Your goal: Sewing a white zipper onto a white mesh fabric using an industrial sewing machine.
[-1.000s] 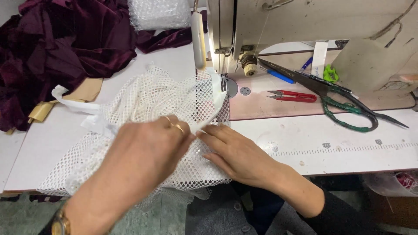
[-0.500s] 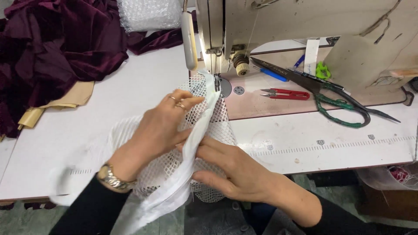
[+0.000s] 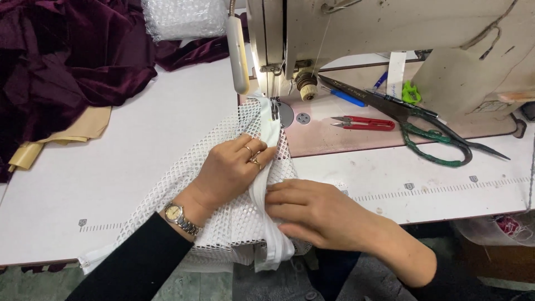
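So my left hand (image 3: 231, 170) presses the mesh (image 3: 184, 195) flat, fingers pinching the white tape (image 3: 271, 131) just before the needle (image 3: 274, 106); right hand (image 3: 317, 214) pins tape lower down (most of it looks unsewn).

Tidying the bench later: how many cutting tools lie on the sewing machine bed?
2: the red thread snips right of the needle, and the large green-handled scissors just beyond them. Others may be hidden.

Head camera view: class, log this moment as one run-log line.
left hand presses white mesh fabric | right hand holds white strip | under sewing machine needle | scissors idle
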